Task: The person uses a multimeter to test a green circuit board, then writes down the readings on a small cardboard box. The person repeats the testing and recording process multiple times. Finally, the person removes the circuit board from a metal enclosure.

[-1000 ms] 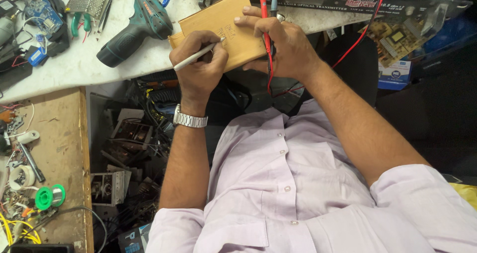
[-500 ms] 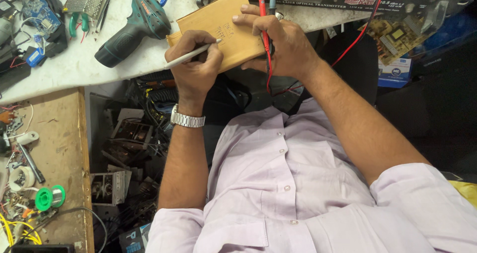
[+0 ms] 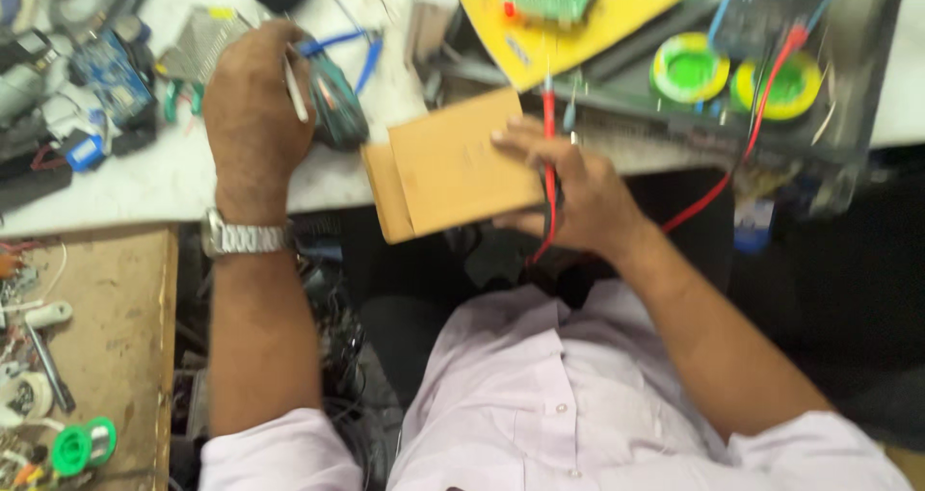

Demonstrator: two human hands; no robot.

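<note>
Tilting brown board [image 3: 453, 168] (long axis left-right) in right hand [image 3: 578, 197]

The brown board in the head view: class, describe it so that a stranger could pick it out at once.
Start at the white workbench and find its near edge. There the right hand holds a flat, tan, rectangular board that sticks out over the edge. Unlike the cluttered tools around it, it is plain and bare, with a red probe beside it.

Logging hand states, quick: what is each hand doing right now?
Left hand: closed around a thin white stick-like tool, above the white bench.
Right hand: holding a flat tan cardboard-coloured board and a red probe.
</note>
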